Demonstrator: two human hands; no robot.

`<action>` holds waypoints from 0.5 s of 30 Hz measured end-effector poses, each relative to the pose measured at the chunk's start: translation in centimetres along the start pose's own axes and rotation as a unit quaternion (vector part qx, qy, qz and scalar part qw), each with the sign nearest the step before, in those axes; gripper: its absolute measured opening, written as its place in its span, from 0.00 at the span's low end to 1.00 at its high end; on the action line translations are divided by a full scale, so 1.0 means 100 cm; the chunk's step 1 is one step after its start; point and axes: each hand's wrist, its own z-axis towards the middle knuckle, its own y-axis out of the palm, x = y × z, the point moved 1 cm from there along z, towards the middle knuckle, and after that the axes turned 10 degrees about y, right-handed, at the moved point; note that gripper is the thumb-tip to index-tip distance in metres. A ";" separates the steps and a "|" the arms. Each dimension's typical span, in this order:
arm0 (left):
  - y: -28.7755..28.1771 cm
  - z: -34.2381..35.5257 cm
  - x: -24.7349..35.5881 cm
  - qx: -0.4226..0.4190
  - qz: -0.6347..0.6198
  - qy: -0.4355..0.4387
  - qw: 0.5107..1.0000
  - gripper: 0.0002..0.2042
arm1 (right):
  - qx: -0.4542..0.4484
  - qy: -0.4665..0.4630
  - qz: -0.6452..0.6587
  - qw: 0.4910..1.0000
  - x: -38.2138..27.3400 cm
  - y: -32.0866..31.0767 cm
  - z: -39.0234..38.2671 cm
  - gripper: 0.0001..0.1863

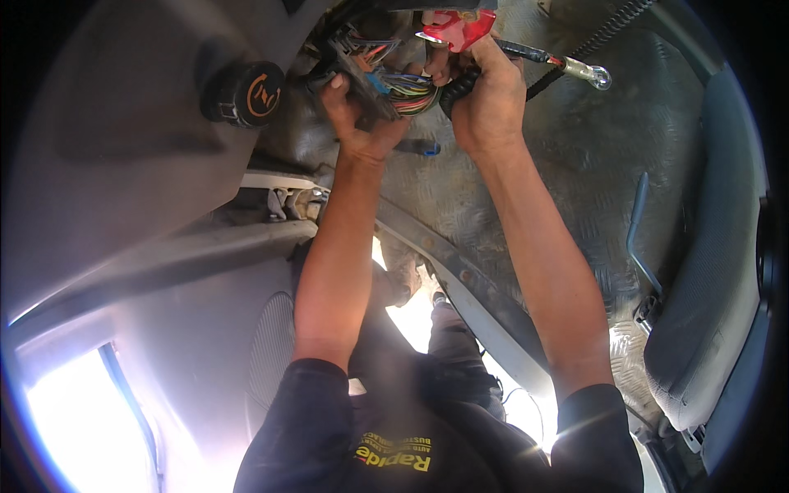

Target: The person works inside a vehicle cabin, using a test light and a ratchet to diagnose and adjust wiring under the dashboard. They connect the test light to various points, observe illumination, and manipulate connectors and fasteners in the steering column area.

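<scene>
At the top centre, my left hand grips a dark fuse box, its thumb up along the near side and the other fingers mostly hidden behind it. Many coloured wires run from the box toward my right hand. That hand is closed round the wire bundle's black corrugated sleeve. Just above its fingers is a red plastic piece with a shiny edge; I cannot tell what it is or whether I touch it. A test lamp with a clear tip sticks out beyond the right hand.
A black coiled cord stretches to the upper right. A blue-tipped tool shows below the fuse box. On the left is a round black knob; to the right stand a grey seat and a bent metal lever. The metal floor is textured.
</scene>
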 end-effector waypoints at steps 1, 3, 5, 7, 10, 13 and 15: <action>0.000 0.000 0.000 0.008 -0.001 0.002 1.000 0.36 | 0.021 0.012 0.007 1.000 -0.001 0.004 -0.002 0.09; 0.001 0.000 0.000 0.010 -0.016 0.000 1.000 0.35 | 0.038 0.018 0.009 0.999 -0.001 0.006 -0.004 0.09; 0.001 0.001 0.000 0.005 -0.042 -0.009 0.999 0.35 | 0.031 0.008 0.001 0.999 -0.001 0.004 -0.002 0.08; 0.000 0.001 0.000 0.007 -0.068 -0.015 0.998 0.34 | 0.033 0.008 0.008 0.999 0.001 0.004 -0.002 0.08; 0.004 0.002 -0.003 0.057 -0.091 -0.006 0.994 0.34 | 0.048 0.013 0.039 0.998 0.004 -0.001 0.002 0.07; 0.010 0.004 -0.009 0.071 -0.015 0.009 0.997 0.36 | 0.036 -0.006 0.009 0.999 -0.004 0.004 0.000 0.07; 0.013 0.005 -0.012 0.045 0.045 0.003 0.998 0.38 | 0.034 -0.034 -0.023 0.999 -0.012 0.010 -0.004 0.09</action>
